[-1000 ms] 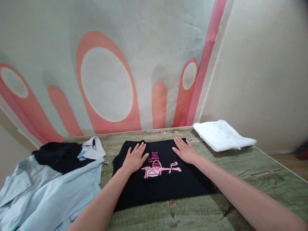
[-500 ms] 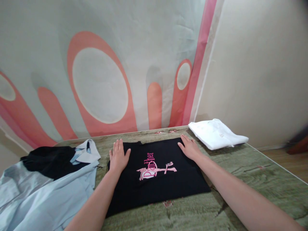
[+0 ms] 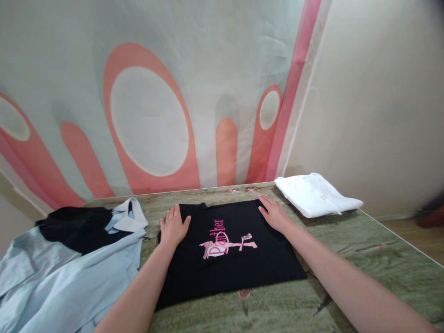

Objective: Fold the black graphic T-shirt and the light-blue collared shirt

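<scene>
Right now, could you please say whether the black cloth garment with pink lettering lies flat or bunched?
Flat: the black garment looks smooth, with readable pink lettering between the left hand and right hand.

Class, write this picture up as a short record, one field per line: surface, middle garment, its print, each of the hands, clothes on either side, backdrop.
Surface: wood-grain table
Middle garment: black garment, lying flat
Print: pink "Panther" lettering and a pink figure, turned sideways
Left hand: left hand, on the garment's left edge
Right hand: right hand, at its far right corner
Left side: loose pale blue clothing with black cloth and a white collar
Right side: white folded garment
Backdrop: gray and coral patterned panel
</scene>
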